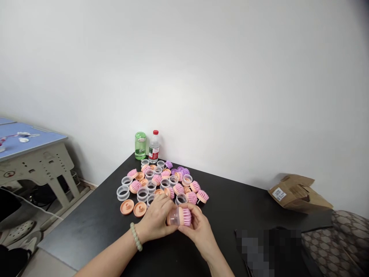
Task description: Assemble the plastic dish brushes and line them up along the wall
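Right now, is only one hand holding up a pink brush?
No, the left hand and the right hand both hold the pink brush, one at each end.

Both forearms are bare. The left forearm [111,254] comes from the lower left and rises toward the right, and the left hand [157,219] shows its back, with its fingers bent in a grip. The right forearm [220,266] leans up and leftward. The right hand [200,229] curves its fingers inward, also gripping. The two thumb tips are very near each other.
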{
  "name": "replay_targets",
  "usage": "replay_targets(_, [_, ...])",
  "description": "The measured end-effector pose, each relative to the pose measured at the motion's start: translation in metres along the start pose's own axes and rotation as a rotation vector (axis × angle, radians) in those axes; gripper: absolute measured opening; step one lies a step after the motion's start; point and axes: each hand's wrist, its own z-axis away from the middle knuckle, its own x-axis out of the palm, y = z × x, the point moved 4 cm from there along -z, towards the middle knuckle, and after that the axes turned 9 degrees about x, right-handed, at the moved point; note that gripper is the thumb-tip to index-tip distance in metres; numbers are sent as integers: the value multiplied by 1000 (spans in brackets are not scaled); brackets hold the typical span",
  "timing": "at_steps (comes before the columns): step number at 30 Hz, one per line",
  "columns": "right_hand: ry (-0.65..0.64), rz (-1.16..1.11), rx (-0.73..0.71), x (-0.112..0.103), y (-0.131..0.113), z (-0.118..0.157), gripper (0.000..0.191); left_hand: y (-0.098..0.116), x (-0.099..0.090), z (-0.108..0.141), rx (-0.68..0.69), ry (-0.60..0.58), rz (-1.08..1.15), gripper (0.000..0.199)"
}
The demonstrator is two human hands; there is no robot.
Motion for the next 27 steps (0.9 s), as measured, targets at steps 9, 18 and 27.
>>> replay_targets(9, [-151,-22,-137,3,-19,7,39,-10,-12,1,-236,-180,654,45])
replay_targets(18, [-111,-60,-217,5,-25,16,22,-17,-2,11,-496,-185,1311,48])
replay_targets(27, [105,-390,-42,-26,-5,4,47,-21,-20,6,-346,-10,1311,62])
